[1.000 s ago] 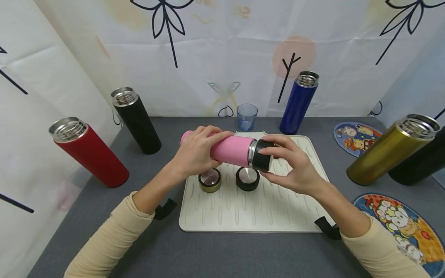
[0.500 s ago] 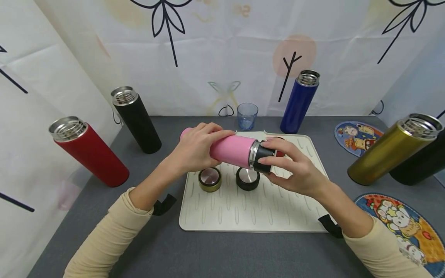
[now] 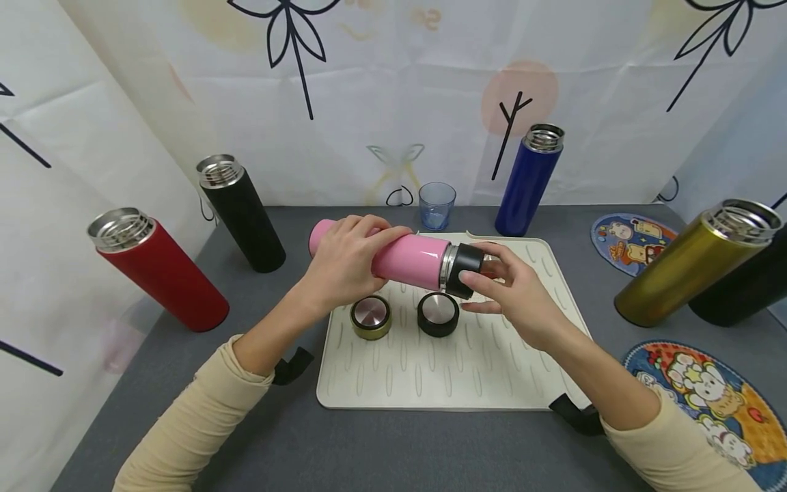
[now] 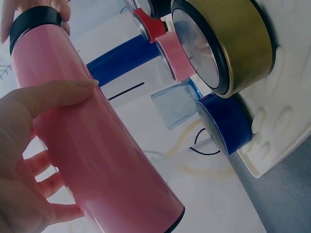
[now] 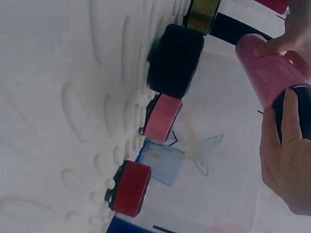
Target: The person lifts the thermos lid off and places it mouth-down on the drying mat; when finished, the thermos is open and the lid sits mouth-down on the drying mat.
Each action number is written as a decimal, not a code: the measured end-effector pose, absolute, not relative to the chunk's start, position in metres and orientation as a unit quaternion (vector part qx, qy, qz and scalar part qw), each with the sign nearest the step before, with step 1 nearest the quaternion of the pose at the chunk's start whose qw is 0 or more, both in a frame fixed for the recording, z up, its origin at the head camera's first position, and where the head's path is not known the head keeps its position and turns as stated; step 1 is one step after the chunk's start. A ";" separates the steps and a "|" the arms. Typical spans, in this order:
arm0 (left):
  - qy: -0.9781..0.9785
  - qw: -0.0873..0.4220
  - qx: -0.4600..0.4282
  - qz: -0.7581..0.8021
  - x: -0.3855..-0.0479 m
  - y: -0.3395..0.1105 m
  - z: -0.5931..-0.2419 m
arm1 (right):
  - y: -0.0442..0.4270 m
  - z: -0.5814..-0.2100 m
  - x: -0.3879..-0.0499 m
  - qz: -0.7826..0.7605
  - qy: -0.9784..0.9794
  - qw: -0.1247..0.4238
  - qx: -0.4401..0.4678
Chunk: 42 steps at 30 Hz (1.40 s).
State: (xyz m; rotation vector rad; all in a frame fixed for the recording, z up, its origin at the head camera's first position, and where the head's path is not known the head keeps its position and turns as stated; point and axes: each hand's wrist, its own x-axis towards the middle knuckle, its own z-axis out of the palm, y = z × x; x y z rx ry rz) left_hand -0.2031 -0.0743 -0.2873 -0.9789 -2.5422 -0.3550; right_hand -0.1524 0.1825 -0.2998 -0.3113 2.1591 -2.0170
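Note:
A pink thermos bottle (image 3: 413, 262) lies nearly level above the white mat, its steel neck pointing right. My left hand (image 3: 346, 265) grips it round the body; in the left wrist view the thumb crosses the pink wall (image 4: 112, 160). A black lid (image 3: 465, 270) sits at the neck, with a band of steel showing beside it. My right hand (image 3: 522, 297) holds that lid between thumb and fingers; two fingers lie along it in the right wrist view. Below the bottle, a gold lid (image 3: 371, 317) and another black lid (image 3: 438, 315) rest on the mat.
The white ridged mat (image 3: 393, 383) also bears red (image 5: 132, 188), pink (image 5: 163, 119) and blue (image 4: 226, 124) lids. Around it stand lidless bottles: red (image 3: 162, 273), black (image 3: 246, 222), blue (image 3: 530, 184), gold (image 3: 691, 266). A blue glass (image 3: 437, 205) stands behind.
The bottle and lid have shifted slightly left. My right fingers have changed their hold on the black lid, with more of it showing and the lower fingers now stretched out below.

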 end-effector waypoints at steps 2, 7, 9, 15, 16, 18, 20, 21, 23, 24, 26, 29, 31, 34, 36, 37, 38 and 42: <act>-0.908 0.197 -0.348 -0.124 -0.203 -0.075 -0.287 | 0.182 -0.298 -0.152 -0.682 0.719 0.093 -0.094; -0.911 0.191 -0.345 -0.122 -0.202 -0.075 -0.285 | 0.185 -0.300 -0.152 -0.670 0.731 0.080 -0.105; -0.912 0.188 -0.343 -0.124 -0.202 -0.075 -0.284 | 0.187 -0.301 -0.151 -0.663 0.736 0.069 -0.118; -0.914 0.180 -0.341 -0.127 -0.200 -0.074 -0.281 | 0.190 -0.305 -0.150 -0.663 0.730 0.020 -0.168; -0.913 0.180 -0.342 -0.128 -0.200 -0.074 -0.280 | 0.190 -0.305 -0.151 -0.665 0.725 0.007 -0.177; -0.913 0.181 -0.342 -0.132 -0.200 -0.074 -0.278 | 0.190 -0.307 -0.151 -0.670 0.715 -0.021 -0.200; -0.912 0.180 -0.341 -0.138 -0.200 -0.075 -0.277 | 0.190 -0.308 -0.151 -0.672 0.705 -0.048 -0.223; -0.912 0.179 -0.340 -0.141 -0.200 -0.075 -0.277 | 0.189 -0.309 -0.151 -0.673 0.700 -0.059 -0.233; -0.913 0.178 -0.337 -0.148 -0.199 -0.075 -0.276 | 0.189 -0.310 -0.152 -0.674 0.691 -0.076 -0.250; -0.913 0.177 -0.336 -0.150 -0.199 -0.076 -0.276 | 0.189 -0.310 -0.152 -0.675 0.686 -0.082 -0.258; -0.912 0.176 -0.336 -0.153 -0.199 -0.076 -0.276 | 0.189 -0.311 -0.152 -0.682 0.674 -0.089 -0.270; -0.910 0.181 -0.340 -0.153 -0.199 -0.077 -0.274 | 0.189 -0.313 -0.153 -0.691 0.654 -0.095 -0.292; -0.909 0.184 -0.343 -0.150 -0.198 -0.077 -0.272 | 0.190 -0.315 -0.154 -0.693 0.643 -0.098 -0.311; -0.908 0.184 -0.345 -0.147 -0.197 -0.078 -0.269 | 0.192 -0.316 -0.157 -0.680 0.643 -0.104 -0.337; -0.910 0.178 -0.345 -0.146 -0.196 -0.078 -0.268 | 0.193 -0.316 -0.158 -0.664 0.650 -0.113 -0.352; -0.911 0.173 -0.345 -0.147 -0.196 -0.078 -0.268 | 0.194 -0.317 -0.159 -0.653 0.656 -0.119 -0.361; -0.912 0.168 -0.345 -0.146 -0.196 -0.079 -0.267 | 0.195 -0.317 -0.159 -0.640 0.661 -0.127 -0.370; -0.917 0.142 -0.344 -0.142 -0.196 -0.080 -0.267 | 0.197 -0.320 -0.163 -0.575 0.677 -0.181 -0.422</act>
